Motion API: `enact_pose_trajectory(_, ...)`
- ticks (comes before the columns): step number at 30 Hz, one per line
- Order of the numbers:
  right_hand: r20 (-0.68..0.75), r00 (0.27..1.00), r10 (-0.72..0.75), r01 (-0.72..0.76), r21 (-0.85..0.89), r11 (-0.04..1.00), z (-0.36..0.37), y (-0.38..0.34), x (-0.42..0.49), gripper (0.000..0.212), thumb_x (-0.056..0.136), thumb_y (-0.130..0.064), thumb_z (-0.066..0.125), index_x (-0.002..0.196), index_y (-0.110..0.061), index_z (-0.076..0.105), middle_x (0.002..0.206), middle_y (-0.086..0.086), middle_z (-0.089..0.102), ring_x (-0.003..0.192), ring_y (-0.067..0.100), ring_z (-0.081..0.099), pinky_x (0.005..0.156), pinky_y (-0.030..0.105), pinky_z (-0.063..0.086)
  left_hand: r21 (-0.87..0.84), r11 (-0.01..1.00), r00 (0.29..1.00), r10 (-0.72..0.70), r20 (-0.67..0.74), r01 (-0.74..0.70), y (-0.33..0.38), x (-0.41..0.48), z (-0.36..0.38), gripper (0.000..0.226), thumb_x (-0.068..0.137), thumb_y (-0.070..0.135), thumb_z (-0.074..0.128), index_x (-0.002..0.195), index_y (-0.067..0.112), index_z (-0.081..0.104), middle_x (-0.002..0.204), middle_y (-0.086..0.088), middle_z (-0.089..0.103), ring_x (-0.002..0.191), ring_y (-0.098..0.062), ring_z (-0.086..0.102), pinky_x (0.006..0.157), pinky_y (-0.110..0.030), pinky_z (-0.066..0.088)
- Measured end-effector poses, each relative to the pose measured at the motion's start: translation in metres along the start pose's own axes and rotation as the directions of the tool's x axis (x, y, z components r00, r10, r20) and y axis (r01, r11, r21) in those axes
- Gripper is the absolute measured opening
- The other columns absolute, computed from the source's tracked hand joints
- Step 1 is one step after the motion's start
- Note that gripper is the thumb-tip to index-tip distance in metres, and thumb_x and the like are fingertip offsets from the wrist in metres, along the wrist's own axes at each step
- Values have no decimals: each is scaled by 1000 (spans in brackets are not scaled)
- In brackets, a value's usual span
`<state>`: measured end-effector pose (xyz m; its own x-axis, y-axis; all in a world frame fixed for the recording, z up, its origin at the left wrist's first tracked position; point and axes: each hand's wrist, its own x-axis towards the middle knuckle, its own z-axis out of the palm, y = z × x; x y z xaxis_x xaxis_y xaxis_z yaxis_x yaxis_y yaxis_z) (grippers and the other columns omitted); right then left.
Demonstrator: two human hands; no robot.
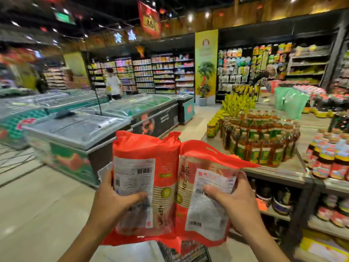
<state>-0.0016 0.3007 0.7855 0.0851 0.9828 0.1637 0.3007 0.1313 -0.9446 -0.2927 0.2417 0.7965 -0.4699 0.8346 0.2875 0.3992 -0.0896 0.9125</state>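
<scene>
Holding two red WEFOLEN packs of stacked paper cups up in front of us in a supermarket aisle, one per hand. Our left hand [115, 201] grips the left cup pack [149, 163] at its lower half, thumb across the white label, fingers curled round the back. Our right hand [232, 203] has the right cup pack [205, 186] the same way, thumb on its label. Both packs stand roughly upright, side by side and touching, barcodes facing us. Just below them a bit of wire cart [188, 250] shows. Chest freezers [75, 129] run along the left, a round stack of sauce bottles [260, 140] sits on the right, and a shopper in white [113, 85] stands well off by the far shelves.
</scene>
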Motion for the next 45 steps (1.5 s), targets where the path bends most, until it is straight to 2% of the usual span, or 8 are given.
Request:
enact_pose_trajectory(7, 153, 982, -106, 109, -10, 994, 92, -45, -18, 72, 49, -73, 82, 109, -39, 61, 96, -19, 75, 91, 4, 72, 88, 45, 58, 27, 998, 988, -49, -143, 53, -25, -2, -100, 79, 47, 9, 101, 108, 32, 58, 103, 8, 75, 85, -3, 73, 83, -42, 59)
enact_pose_trajectory(11, 227, 966, -126, 121, 34, 992, 162, -76, -34, 54, 57, -54, 91, 100, -36, 65, 90, -19, 77, 86, 5, 74, 86, 46, 59, 14, 996, 980, -80, -184, 84, -47, 7, -167, 83, 51, 7, 99, 119, 30, 55, 108, 9, 72, 91, -6, 72, 79, -38, 61)
enact_pose_trajectory(17, 233, 958, -168, 159, 55, 986, 275, -117, -55, 66, 47, -60, 87, 100, -29, 64, 88, -16, 78, 82, 5, 75, 83, 45, 60, 4, 995, 971, -97, -220, 100, -86, 37, -272, 81, 52, 8, 98, 118, 27, 55, 106, 7, 72, 94, -12, 72, 78, -38, 61)
enact_pose_trajectory(23, 281, 939, -201, 185, 82, 979, 359, -140, -65, 46, 59, -38, 95, 88, -54, 64, 84, -19, 77, 80, 7, 74, 84, 47, 59, 3, 992, 961, -122, -246, 127, -123, 66, -342, 82, 53, 4, 97, 120, 23, 54, 107, 5, 72, 95, -15, 71, 78, -38, 61)
enact_pose_trajectory(27, 314, 928, -199, 183, 81, 980, 400, -146, -59, 51, 61, -36, 95, 87, -62, 60, 86, -19, 76, 81, 8, 75, 82, 48, 61, 8, 990, 957, -132, -257, 138, -150, 88, -365, 80, 55, 5, 97, 119, 24, 53, 107, 7, 71, 94, -12, 70, 74, -33, 59)
enact_pose_trajectory(30, 320, 929, -185, 163, 92, 982, 426, -141, -43, 52, 55, -47, 94, 96, -46, 62, 89, -20, 76, 82, 7, 74, 81, 48, 61, 5, 988, 954, -148, -261, 155, -169, 110, -371, 79, 54, 7, 97, 115, 29, 53, 106, 7, 71, 91, -10, 71, 70, -29, 58)
enact_pose_trajectory(38, 384, 911, -150, 109, 127, 986, 515, -135, 40, 53, 55, -49, 94, 95, -42, 61, 88, -19, 76, 84, 12, 74, 80, 48, 61, 59, 985, 941, -139, -309, 165, -199, 204, -377, 74, 55, 7, 97, 106, 36, 53, 104, 11, 70, 84, 3, 70, 63, -18, 54)
enact_pose_trajectory(45, 354, 927, -127, 83, 139, 987, 576, -136, 147, 78, 37, -72, 83, 101, -35, 58, 89, -13, 75, 85, 11, 73, 80, 46, 60, 115, 982, 943, -105, -317, 149, -209, 323, -362, 80, 51, 6, 98, 111, 35, 56, 106, 7, 74, 96, -12, 72, 81, -39, 61)
